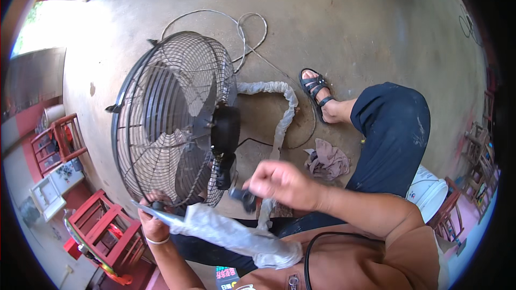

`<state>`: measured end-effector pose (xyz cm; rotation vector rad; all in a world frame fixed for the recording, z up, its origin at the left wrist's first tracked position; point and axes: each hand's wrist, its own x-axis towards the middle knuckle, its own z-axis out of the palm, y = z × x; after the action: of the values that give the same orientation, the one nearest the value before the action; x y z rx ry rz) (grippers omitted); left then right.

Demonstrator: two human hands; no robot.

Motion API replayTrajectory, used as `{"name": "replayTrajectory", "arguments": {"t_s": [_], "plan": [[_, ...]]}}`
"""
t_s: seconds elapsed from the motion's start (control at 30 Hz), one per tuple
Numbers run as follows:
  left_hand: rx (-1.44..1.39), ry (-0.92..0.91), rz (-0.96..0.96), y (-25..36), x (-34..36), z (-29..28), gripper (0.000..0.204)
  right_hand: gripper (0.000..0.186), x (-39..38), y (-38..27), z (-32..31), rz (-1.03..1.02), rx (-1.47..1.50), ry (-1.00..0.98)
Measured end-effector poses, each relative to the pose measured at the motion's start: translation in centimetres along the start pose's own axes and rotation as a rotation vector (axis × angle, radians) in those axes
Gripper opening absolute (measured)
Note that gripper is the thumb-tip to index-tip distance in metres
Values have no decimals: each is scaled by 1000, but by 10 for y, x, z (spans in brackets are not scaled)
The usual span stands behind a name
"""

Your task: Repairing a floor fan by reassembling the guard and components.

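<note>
A black wire-caged fan stands tilted in front of me, its dark motor housing facing right. Below its lower rim is my left hand, fingers closed round the flat end of a plastic-wrapped tube. That tube slants across my lap. My right hand is at the right of the fan, fingers curled together at a blurred black knob. Another wrapped bent tube lies on the floor behind the fan and runs toward my lap. Part of my left hand is hidden by the near tube.
A grey cable loops over the concrete floor beyond the fan. Right of it lies a crumpled cloth, near my sandalled foot. A white bucket stands beside my knee. Red wooden chairs are at the left.
</note>
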<state>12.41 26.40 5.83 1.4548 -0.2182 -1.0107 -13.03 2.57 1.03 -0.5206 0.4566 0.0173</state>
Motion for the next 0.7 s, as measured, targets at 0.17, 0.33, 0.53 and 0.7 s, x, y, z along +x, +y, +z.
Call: {"name": "replayTrajectory", "arguments": {"t_s": [0.17, 0.33, 0.53, 0.7], "plan": [[-33, 81, -97, -5, -27, -148, 51, 17, -13, 25, 34, 72, 35, -86], [-588, 74, -261, 17, -6, -161, 54, 24, -13, 17, 31, 76, -161, -53], [-50, 572, 55, 20, 6, -176, 51, 25, -8, 19, 21, 106, -198, 19], [-226, 583, -18, 16, 16, -182, 49, 25, -4, 27, 14, 53, -253, 80]]}}
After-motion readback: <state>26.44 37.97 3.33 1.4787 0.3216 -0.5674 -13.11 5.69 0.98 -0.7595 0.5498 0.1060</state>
